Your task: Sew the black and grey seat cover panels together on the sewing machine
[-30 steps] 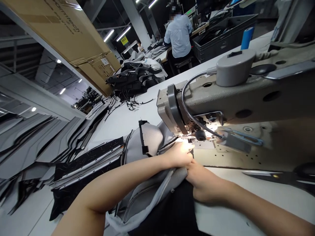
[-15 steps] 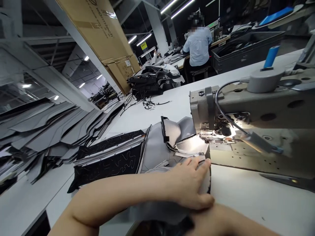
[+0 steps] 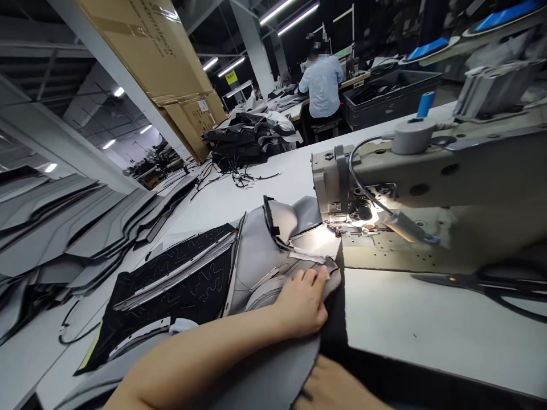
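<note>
A grey padded fabric cover with dark edging and sewn seams lies spread before the sewing machine, its far right corner close to the lit needle area. My left hand is closed on the cover's right part, fingers bent over a folded seam and fingertips near the edge. Low in the view, my right hand is at the cover's near edge, its fingers hidden by the fabric and the frame's bottom. Black panels with wavy stitching extend from the cover's left side.
Black-handled scissors lie right of the cover on the white table. Stacked grey panels line the left. Behind are a dark fabric pile, a cardboard box, a grey bin and a seated person.
The view has shifted right, bringing the scissors further in. My right hand has moved down, away from my left hand, and more of the cover's near part shows. My left hand stays on the cover.
</note>
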`<state>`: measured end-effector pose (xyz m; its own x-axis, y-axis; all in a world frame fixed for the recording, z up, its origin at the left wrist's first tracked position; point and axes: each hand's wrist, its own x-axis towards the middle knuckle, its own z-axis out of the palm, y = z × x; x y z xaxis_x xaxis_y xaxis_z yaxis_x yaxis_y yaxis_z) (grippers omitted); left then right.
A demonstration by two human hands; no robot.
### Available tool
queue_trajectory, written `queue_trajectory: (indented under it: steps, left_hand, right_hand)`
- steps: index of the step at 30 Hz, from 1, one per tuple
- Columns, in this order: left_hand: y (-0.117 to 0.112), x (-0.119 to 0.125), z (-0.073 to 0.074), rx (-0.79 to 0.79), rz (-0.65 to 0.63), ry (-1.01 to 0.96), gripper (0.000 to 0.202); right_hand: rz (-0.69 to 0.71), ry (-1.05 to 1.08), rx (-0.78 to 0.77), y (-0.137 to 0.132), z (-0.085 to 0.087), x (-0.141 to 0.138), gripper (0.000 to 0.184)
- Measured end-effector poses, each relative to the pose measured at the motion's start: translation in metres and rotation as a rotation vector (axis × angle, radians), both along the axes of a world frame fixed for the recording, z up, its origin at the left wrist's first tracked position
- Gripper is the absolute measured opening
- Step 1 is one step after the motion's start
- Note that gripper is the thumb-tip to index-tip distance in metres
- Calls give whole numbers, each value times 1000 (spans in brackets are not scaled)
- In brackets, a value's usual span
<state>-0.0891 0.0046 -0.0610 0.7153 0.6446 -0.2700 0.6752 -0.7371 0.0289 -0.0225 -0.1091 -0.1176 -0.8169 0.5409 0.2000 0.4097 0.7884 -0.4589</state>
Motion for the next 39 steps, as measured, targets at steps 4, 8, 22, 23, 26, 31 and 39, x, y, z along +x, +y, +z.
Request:
queue_trajectory:
  steps: [4, 8, 22, 23, 26, 31, 39]
  left_hand:
    - [-9, -2, 5, -62, 62, -65, 98]
    - [-20, -3, 3, -116, -21, -69, 103]
    - [17, 21, -6, 96, 59, -8, 61]
    - [19, 21, -8, 107, 56, -18, 58]
    - [23, 19, -9, 117, 32, -58, 62]
    - [25, 12, 0, 264, -74, -31, 39]
    - [36, 17, -3, 44, -304, -217, 33]
  right_hand:
    - [-255, 59, 412, -2, -33, 57, 18]
    - [-484, 183, 560, 9, -49, 47, 32]
    - [-372, 310, 571, 27, -8, 49, 25]
    - [-382, 334, 563, 27, -5, 51, 27]
    - [-488, 274, 535, 29, -10, 55, 29]
    - [-578, 57, 583, 34, -24, 65, 44]
    - [-579, 75, 609, 37, -24, 65, 39]
